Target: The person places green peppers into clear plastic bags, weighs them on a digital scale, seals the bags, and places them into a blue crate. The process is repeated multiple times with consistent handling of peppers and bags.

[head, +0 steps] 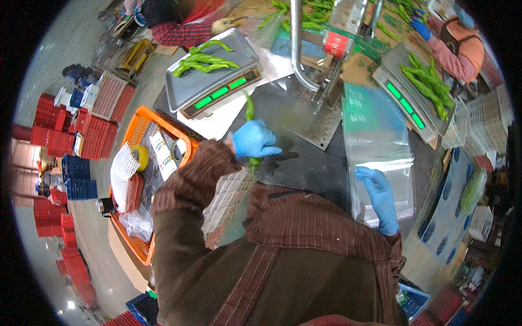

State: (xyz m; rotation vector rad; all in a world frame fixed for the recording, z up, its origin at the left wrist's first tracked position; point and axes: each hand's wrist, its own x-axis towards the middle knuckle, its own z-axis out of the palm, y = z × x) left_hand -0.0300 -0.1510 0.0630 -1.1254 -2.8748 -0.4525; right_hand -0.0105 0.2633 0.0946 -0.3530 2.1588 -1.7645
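My left hand (253, 139), in a blue glove, is closed around a long green pepper (249, 106) over the dark tabletop; the pepper sticks out above and below the fist. My right hand (377, 191), gloved in blue too, rests on a stack of clear plastic bags (379, 142) at the table's right side. Its fingers are close together, and whether they pinch a bag cannot be told. Up and to the left, several green peppers (204, 65) lie on the metal tray of a digital scale (175, 87) with lit green displays.
A metal tape-sealing device (336, 49) stands at the back centre. A second scale (387, 73) with peppers is at right. An orange crate (140, 116) holding tape and foam net is at left. Two co-workers work across the table, one with blue-gloved hands (422, 28).
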